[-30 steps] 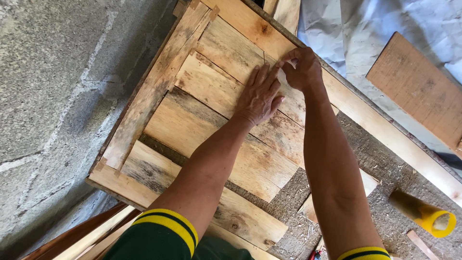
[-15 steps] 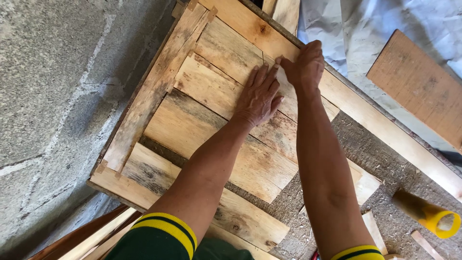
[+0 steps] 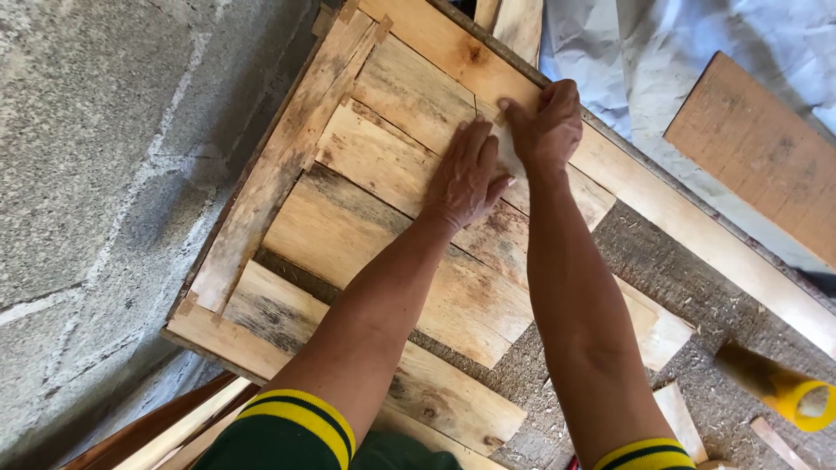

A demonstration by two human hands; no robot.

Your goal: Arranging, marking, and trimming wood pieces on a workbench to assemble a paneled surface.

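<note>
Beside a grey block wall, the left hand [image 3: 466, 178] lies flat and open on the wooden slat panel [image 3: 383, 174] while the right hand [image 3: 549, 126], curled just beside it, pinches a pale sanding scrap [image 3: 508, 155] best rubbed along the grain under steady pressure.

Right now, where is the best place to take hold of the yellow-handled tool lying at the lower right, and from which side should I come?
Take the yellow-handled tool by its yellow handle end, coming from above on the person's right side. That end points outward toward the frame edge and lies free on the rough surface, while its other, darker end points toward the wooden boards. Its head is not clearly visible, so I cannot say more.
</note>
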